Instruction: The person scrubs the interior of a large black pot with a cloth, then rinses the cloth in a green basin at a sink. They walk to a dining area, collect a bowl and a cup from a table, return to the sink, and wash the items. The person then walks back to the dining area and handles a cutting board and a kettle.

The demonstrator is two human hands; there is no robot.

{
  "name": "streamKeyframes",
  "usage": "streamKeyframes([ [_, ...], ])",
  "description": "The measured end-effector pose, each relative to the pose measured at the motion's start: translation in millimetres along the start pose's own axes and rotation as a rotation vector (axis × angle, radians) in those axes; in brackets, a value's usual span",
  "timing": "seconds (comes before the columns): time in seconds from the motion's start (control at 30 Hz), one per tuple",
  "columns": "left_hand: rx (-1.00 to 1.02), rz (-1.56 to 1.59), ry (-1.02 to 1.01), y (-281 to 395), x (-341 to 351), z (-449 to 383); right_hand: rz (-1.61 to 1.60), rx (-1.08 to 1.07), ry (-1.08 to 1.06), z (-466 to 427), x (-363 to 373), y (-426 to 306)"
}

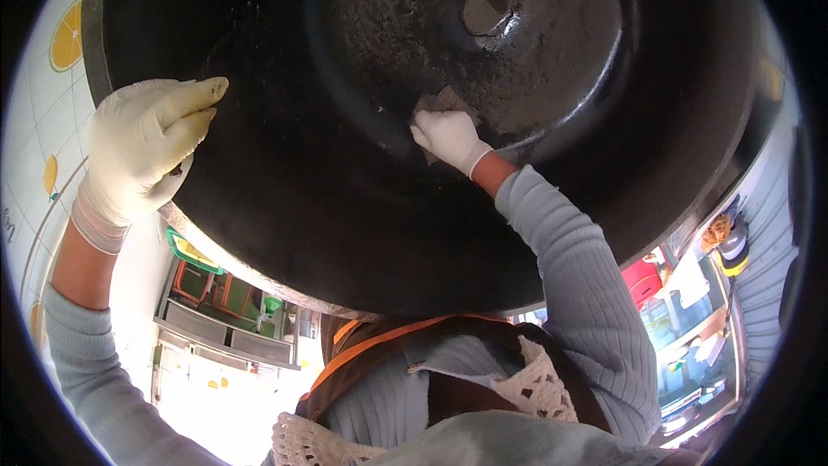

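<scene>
A large dark round metal vessel (362, 239) fills the upper middle of the head view, its inner floor grimy and marked by a round hole or fitting (485, 11). My right hand (448, 136), in a pale glove, reaches down inside and presses a brown rag or pad (446, 101) on the lower edge of the inner floor. At the vessel's left rim is my left hand (149, 142), also in a glove with stained fingertips. Its fingers are bent; whether they grip the rim or hold anything is not clear.
White tiles with orange-slice pictures (66, 35) line the wall at left. Below the vessel at lower left stands a metal shelf unit (226, 336) with crates and a green funnel-like object (272, 303). At right are a red object (642, 281) and cluttered shelves (695, 336).
</scene>
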State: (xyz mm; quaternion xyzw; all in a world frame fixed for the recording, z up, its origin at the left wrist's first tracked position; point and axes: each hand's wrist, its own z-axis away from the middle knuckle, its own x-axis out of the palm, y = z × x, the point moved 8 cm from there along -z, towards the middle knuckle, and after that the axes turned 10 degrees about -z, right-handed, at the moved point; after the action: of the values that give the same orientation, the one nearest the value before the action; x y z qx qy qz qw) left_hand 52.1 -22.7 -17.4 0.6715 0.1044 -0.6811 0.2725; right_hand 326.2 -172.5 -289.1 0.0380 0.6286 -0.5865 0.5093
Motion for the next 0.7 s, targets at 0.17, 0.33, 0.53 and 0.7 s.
streamKeyframes([
  [0.17,-0.006,0.015,-0.025,-2,0,2,0.017,-0.002,0.307,-138,-1,9],
  [0.33,0.012,-0.017,-0.046,1,-3,-3,-0.066,0.104,0.503,-191,-8,14],
  [0.53,-0.008,-0.006,-0.012,0,-1,-2,-0.044,-0.010,-0.237,21,24,-31],
  [0.7,-0.042,-0.008,-0.024,-2,1,1,-0.046,-0.316,0.119,-91,22,-62],
])
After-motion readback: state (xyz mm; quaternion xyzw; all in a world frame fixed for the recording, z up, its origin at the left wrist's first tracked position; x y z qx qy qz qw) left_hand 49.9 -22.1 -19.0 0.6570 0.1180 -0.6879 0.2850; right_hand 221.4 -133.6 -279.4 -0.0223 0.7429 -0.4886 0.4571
